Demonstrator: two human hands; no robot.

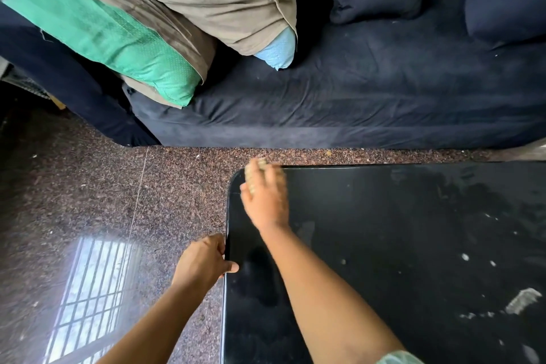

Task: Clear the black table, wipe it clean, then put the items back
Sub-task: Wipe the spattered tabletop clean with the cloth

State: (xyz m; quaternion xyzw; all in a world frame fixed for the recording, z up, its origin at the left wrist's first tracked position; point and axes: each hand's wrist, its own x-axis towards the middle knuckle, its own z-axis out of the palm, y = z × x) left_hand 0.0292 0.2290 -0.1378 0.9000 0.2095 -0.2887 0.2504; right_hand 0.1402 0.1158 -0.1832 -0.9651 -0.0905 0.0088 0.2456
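- Although nothing stands on the black table (384, 245) in this view, its right end runs out of the picture, so I cannot say the whole top has been cleared.
- Judging by the part that shows, the clearing step looks done and the wiping is the step in hand.
- The right hand (266, 201) lies over a small pale wad (256, 167), probably a cloth or scrub pad, at the table's far left corner. The hand is blurred, so I cannot tell whether its fingers curl round the wad or press it flat.
- The left hand (204, 260) grips the table's left edge, with the thumb on top and the fingers curled round the rim. It is apart from the right hand.
- The left part of the top shines dark. White specks (465, 257) and a pale smear (521, 300) lie on the right part, so much of the wiping seems left to do.
- Putting the items back is not yet begun, and those items are not in sight. The speckled floor (103, 186) shows none of them, and the dark blue sofa (354, 91) bears only pillows, among them a green pillow (118, 47).
- No brand, label or writing can be read anywhere.
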